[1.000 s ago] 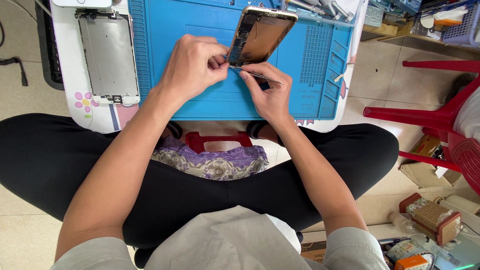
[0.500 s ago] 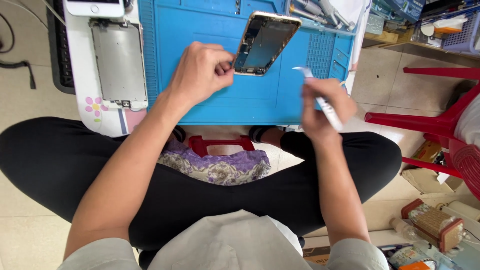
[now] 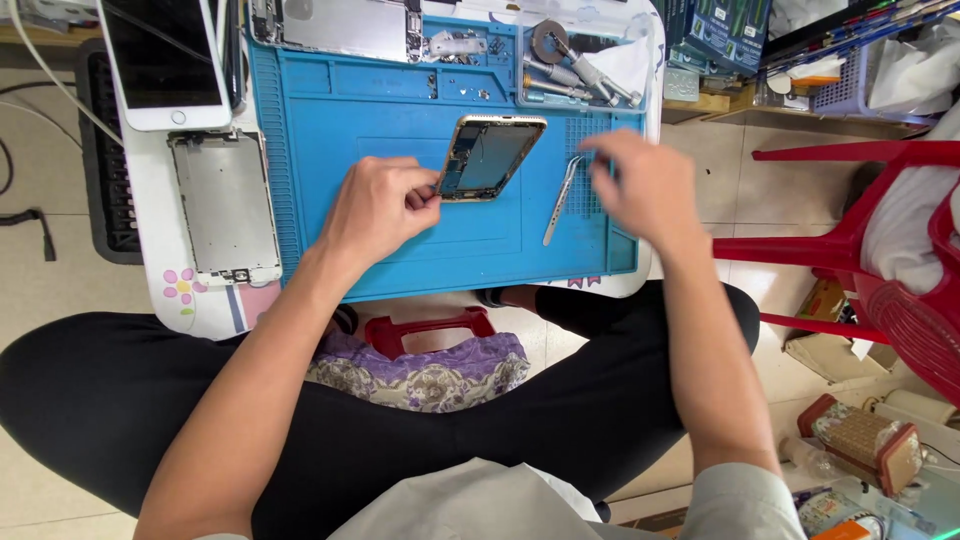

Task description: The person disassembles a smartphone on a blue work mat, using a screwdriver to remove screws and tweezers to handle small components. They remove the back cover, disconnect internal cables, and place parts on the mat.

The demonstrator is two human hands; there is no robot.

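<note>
My left hand point(image 3: 385, 205) pinches the phone frame point(image 3: 488, 157) tilted on the blue mat point(image 3: 400, 110) for access, while my blurred right hand point(image 3: 645, 185) hovers loosely open beside the tweezers point(image 3: 562, 186).

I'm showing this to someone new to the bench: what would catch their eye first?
The bright blue work mat fills the small table. At its middle the left hand pinches an opened gold-edged phone body. The right hand hovers, blurred, beside metal tweezers lying on the mat's right part.

Phone repair workshop: blue work mat point(image 3: 400, 240), opened phone body point(image 3: 490, 157), tweezers point(image 3: 562, 198), screwdrivers point(image 3: 580, 75), detached screen point(image 3: 160, 60).
</note>
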